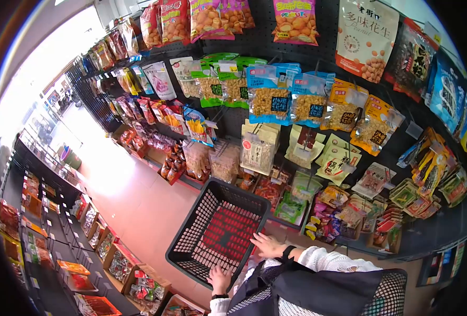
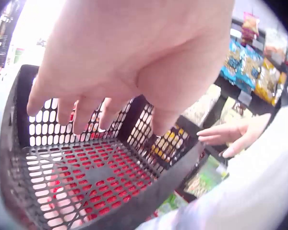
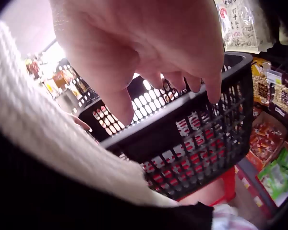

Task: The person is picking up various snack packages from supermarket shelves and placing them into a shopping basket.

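A black plastic shopping basket with slotted walls stands in front of the person, and red shows through the slots of its floor. My left hand is over the near-left part of the rim. In the left wrist view its fingers hang loosely above the basket, holding nothing. At the near-right corner is my right hand, fingers spread. The right wrist view has its thumb and fingertips overlapping the basket's rim, with no grip on it.
A black pegboard shelf on the right carries hanging snack bags, among them blue peanut bags and yellow ones. Boxes of wrapped sweets line its foot. On the left, a low shelf holds packets and bins. Pinkish floor lies between.
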Motion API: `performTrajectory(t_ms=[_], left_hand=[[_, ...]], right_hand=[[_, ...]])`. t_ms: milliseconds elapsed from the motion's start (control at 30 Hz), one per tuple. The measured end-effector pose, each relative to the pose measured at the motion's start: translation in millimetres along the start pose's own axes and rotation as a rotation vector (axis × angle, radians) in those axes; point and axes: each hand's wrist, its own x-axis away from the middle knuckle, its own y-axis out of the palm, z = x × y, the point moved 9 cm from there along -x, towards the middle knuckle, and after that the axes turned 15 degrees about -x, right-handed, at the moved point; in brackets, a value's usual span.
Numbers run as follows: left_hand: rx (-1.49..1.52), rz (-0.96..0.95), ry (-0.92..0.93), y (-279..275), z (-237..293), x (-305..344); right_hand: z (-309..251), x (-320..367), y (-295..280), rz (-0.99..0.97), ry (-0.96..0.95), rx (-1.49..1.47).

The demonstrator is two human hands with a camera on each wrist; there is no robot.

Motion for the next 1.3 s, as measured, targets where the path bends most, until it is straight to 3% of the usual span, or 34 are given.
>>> performTrajectory(t_ms=[67, 133, 167, 267, 300, 333, 433, 500, 533, 567, 700, 767, 800, 900, 1000, 1033, 1100, 1133, 1200, 1233, 1300], left_hand=[[-0.048, -0.075, 0.101, 17, 9, 16], [-0.027, -0.2, 0.134, 43, 11, 24], [0.082, -0.231, 0.128, 53, 10, 29], [0.091, -0.166, 0.189, 58, 11, 25], [0.145, -0.284, 0.17, 66, 7, 19], [0.165, -0.284, 0.175, 63, 8, 11], [-0.064, -0.218, 0.259, 37, 25, 2], [-0.079, -0.045, 0.304, 15, 35, -10], [-0.009, 0.07, 0.334, -6, 45, -14], [-0.02, 0.156, 0.368, -22, 57, -19], [0.202, 0.261, 0.449, -79, 112, -40], [0.22, 0.298, 0.498, -106, 145, -49], [0.215, 0.293, 0.496, -112, 158, -55], [0.292, 0.279, 0.576, -126, 201, -68], [0.334, 0.214, 0.629, -122, 241, -83], [0.338, 0.187, 0.615, -124, 254, -86], [0.343, 0.146, 0.628, -125, 280, -94], [0.353, 0.107, 0.648, -123, 293, -98], [0.364, 0.098, 0.645, -123, 310, -105], [0.361, 0.123, 0.655, -130, 319, -109], [0.382, 0.176, 0.664, -146, 331, -113]], right_hand=[[5, 7, 5, -0.031, -0.034, 0.039], [11, 10, 5, -0.056, -0.015, -0.193], [17, 13, 7, -0.074, 0.033, -0.146], [31, 19, 4, -0.025, 0.083, -0.2], [40, 18, 7, -0.057, 0.161, -0.271], [40, 18, 2, -0.052, 0.183, -0.288], [53, 28, -19, 0.034, 0.246, -0.354], [69, 36, -53, 0.311, 0.229, -0.425], [79, 38, -58, 0.315, 0.237, -0.426], [98, 44, -74, 0.441, 0.288, -0.461], [166, 76, -134, 0.973, 0.328, -0.607], [199, 86, -179, 1.116, 0.401, -0.756], [219, 85, -204, 1.27, 0.275, -0.846], [228, 93, -305, 1.427, 0.225, -0.491], [223, 74, -380, 1.328, 0.232, -0.118], [231, 65, -394, 1.323, 0.233, -0.125], [229, 50, -418, 1.284, 0.304, 0.238], [233, 46, -427, 1.279, 0.304, 0.23], [272, 23, -416, 0.903, 0.56, -0.066], [265, 26, -420, 1.016, 0.467, 0.015], [270, 21, -413, 0.999, 0.416, -0.046]])
